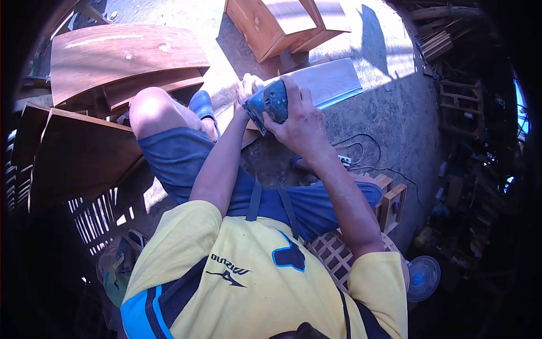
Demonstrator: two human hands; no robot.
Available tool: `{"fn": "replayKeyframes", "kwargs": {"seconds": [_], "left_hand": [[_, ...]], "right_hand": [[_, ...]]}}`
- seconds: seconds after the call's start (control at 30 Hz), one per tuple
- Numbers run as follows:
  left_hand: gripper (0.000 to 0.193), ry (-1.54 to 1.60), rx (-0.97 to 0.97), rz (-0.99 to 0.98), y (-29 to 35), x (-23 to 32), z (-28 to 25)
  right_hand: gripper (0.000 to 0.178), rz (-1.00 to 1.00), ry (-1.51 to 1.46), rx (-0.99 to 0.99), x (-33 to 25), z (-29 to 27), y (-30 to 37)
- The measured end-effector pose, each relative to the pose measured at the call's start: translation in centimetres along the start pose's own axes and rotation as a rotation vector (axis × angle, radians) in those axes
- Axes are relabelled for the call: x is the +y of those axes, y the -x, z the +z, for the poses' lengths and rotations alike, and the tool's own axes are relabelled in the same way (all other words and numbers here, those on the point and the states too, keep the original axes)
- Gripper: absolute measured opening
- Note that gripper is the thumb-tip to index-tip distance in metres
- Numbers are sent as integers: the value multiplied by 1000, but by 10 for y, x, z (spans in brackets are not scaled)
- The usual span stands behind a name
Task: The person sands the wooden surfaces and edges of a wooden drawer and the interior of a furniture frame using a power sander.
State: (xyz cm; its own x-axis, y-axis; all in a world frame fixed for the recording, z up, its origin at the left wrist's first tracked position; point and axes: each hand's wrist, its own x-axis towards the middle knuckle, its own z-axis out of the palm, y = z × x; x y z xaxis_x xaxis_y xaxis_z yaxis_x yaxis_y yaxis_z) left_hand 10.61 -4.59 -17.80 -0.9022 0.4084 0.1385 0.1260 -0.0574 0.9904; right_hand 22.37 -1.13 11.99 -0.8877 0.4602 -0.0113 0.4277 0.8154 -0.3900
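My right hand (302, 121) is closed around a dusty blue power sander (270, 104), which is tilted with its flat pad facing down and left. Just beyond the tool lies a smooth wooden board (327, 79), its near edge catching bluish light. At the board's left end, my left hand (247, 87) has its fingers curled over the wood; the sander hides part of this grip. The contact between the sander's pad and the wood is out of sight.
Wooden drawer-like boxes (276, 28) stand ahead in sunlight. At left are a large reddish wood panel (124, 53) and darker panels (84, 152). A power strip (344, 161) with a cable lies on the floor at right. A fan (423, 278) stands behind at right.
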Motion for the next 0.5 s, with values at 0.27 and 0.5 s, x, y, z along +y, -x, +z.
{"fn": "replayKeyframes", "kwargs": {"seconds": [0.27, 0.5], "left_hand": [[41, -271, 51, 288, -11, -9, 7], [43, 447, -116, -246, -6, 10, 8]], "right_hand": [[89, 50, -7, 42, 3, -3, 16], [85, 16, 28, 61, -1, 9, -65]]}}
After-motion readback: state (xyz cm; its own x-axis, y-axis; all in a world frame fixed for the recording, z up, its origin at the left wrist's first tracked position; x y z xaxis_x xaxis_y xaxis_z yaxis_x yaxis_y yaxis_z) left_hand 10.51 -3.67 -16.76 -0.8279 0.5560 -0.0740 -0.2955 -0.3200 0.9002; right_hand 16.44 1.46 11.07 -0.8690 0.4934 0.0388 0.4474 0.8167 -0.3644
